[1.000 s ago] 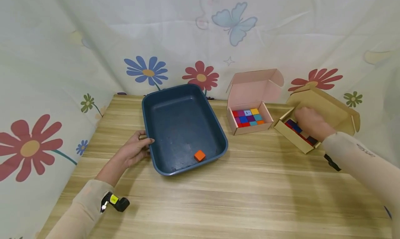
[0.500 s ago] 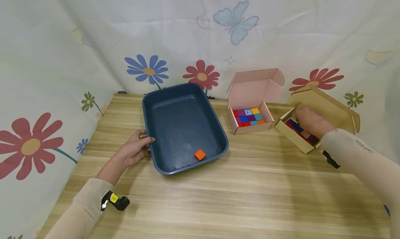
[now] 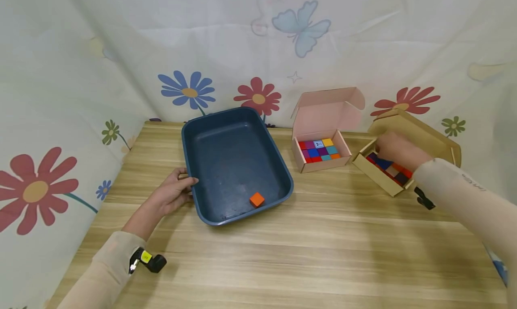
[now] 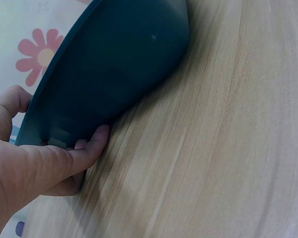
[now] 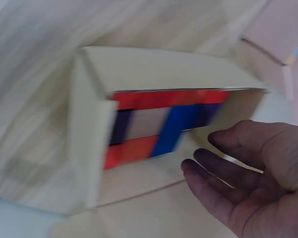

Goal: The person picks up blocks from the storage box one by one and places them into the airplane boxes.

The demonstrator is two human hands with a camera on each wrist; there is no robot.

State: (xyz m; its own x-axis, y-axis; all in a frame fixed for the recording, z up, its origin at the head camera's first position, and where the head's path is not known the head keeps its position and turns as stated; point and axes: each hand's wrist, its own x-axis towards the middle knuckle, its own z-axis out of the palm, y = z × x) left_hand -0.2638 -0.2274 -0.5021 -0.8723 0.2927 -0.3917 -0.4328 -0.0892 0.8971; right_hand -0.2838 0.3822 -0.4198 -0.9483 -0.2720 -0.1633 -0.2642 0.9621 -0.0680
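My left hand (image 3: 175, 193) grips the left wall of a dark blue rectangular pan (image 3: 226, 165). Its thumb lies over the rim, and in the left wrist view the fingers (image 4: 97, 144) press the outer wall from below. One orange cube (image 3: 256, 199) sits inside the pan near its front edge. At the right, my right hand (image 3: 397, 151) hovers over an open brown cardboard box (image 3: 377, 178) of coloured blocks (image 5: 144, 124). In the right wrist view its thumb and curved fingers stand apart near the blue and purple blocks, with nothing seen between them.
Between pan and brown box stands an open pink box (image 3: 323, 166) packed with coloured cubes (image 3: 319, 151). The brown box's raised lid (image 3: 424, 132) leans back behind the right hand. A flowered curtain (image 3: 226, 40) borders the wooden table (image 3: 282, 259).
My right hand has risen slightly within the brown box's opening, and more of the blocks, including a pale one and an orange one, now show. The left hand and pan stay put.
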